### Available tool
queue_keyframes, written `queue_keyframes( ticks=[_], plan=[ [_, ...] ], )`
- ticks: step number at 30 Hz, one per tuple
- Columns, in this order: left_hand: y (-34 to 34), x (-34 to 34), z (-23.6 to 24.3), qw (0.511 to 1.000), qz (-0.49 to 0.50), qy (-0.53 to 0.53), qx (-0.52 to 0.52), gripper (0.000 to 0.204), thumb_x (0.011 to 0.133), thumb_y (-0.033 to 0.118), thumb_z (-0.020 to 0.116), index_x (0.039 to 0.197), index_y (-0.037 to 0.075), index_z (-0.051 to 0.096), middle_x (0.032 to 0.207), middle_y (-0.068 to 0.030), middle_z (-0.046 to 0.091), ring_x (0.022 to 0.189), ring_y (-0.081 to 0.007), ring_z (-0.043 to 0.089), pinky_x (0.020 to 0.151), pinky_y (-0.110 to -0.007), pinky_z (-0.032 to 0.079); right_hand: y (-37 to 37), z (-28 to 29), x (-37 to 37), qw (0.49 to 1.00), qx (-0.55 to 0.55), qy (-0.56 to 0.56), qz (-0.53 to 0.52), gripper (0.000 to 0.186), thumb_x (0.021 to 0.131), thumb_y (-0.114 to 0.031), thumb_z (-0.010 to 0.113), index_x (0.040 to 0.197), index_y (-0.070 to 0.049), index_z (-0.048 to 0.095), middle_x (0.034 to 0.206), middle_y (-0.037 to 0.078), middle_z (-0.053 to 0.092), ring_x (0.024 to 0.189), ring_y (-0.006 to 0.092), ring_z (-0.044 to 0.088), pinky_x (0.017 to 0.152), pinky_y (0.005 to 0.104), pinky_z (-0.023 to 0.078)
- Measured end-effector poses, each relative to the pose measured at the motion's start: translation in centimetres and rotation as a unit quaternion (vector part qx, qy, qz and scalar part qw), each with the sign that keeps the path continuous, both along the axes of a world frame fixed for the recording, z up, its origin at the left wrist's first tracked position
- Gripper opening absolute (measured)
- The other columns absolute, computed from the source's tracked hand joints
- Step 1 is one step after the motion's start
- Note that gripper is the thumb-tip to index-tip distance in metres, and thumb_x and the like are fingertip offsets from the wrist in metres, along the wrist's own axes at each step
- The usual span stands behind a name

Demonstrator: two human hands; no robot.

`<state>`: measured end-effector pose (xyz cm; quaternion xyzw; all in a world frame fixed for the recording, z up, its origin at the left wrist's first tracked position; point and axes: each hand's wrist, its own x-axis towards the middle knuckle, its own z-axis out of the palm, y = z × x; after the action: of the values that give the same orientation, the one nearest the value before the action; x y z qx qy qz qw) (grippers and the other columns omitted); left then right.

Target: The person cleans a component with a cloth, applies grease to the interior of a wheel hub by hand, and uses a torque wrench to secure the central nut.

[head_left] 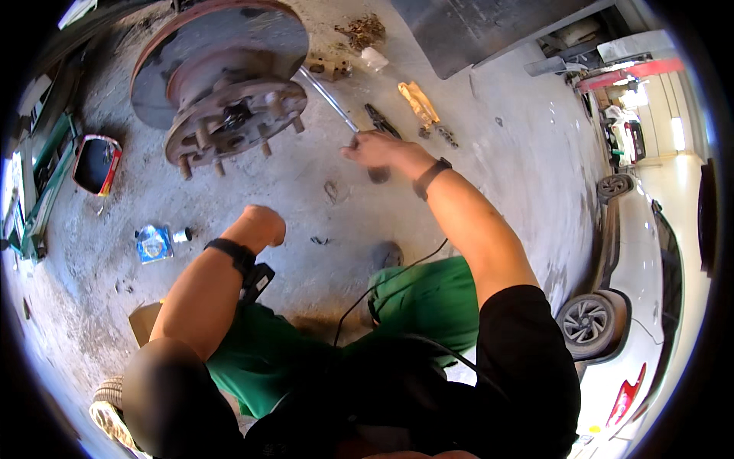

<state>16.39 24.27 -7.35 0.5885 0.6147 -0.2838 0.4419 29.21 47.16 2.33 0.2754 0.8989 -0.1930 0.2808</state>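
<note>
A rusty wheel hub (229, 126) with protruding studs and a large brake disc (279, 34) behind it stands at the upper left. Reaching out beyond my knees, my right hand (378, 149) is closed on the near end of a long silver metal bar (327, 96). That bar slants up and left, and its far end passes behind the disc. My left hand (264, 224) is held below the hub, apart from it, with its fingers curled in; whatever it may hold is hidden.
Past my right hand lie a dark tool (381, 121) and a yellow crumpled item (417, 101). A blue packet (154, 244) and a black tray with a red edge (98, 164) rest on the floor at left. A white car (631, 283) is parked at right.
</note>
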Motion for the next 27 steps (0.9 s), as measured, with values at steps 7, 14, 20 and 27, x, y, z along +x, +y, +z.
queue_keyframes(
  ticks=[7,14,20,27],
  plan=[
    [-0.4,1.2,3.0,0.997,0.012,0.055,-0.048,0.029,0.079,0.016,0.058,0.104,0.01,0.071,0.108,-0.0086,0.069,0.1,-0.0255,0.066,0.081,-0.038,0.051,11.3,-7.4,5.8,0.99,-0.039,-0.027,-0.13,0.06,0.091,-0.054,0.048,0.1,0.003,0.064,0.098,0.023,0.067,0.091,0.0348,0.065,0.081,0.0416,0.051],
    [-2.2,0.6,4.4,0.992,0.071,0.1,-0.031,0.03,0.079,0.013,0.055,0.104,0.005,0.069,0.106,-0.0144,0.069,0.101,-0.028,0.066,0.082,-0.038,0.054,16.9,-10.3,3.6,0.98,0.064,0.129,-0.138,0.054,0.094,-0.049,0.041,0.102,-0.002,0.066,0.095,0.02,0.068,0.089,0.0314,0.066,0.084,0.0409,0.05],
    [-4.1,0.2,5.3,0.985,0.132,0.107,-0.021,0.03,0.079,0.012,0.054,0.104,0.004,0.069,0.107,-0.0157,0.068,0.101,-0.0298,0.066,0.083,-0.039,0.054,18.2,-12.0,2.4,0.993,0.088,0.05,-0.058,0.061,0.097,-0.047,0.032,0.11,0.004,0.063,0.117,0.024,0.061,0.115,0.0363,0.055,0.097,0.0418,0.043],
    [-3.3,0.7,4.6,0.989,0.12,0.09,-0.013,0.028,0.078,0.013,0.054,0.099,0.003,0.07,0.105,-0.016,0.069,0.1,-0.0295,0.067,0.082,-0.039,0.054,19.4,-14.4,2.8,0.985,0.064,0.125,-0.097,0.055,0.09,-0.05,0.053,0.099,0.003,0.067,0.092,0.022,0.068,0.095,0.037,0.064,0.086,0.0413,0.048]
  ],
)
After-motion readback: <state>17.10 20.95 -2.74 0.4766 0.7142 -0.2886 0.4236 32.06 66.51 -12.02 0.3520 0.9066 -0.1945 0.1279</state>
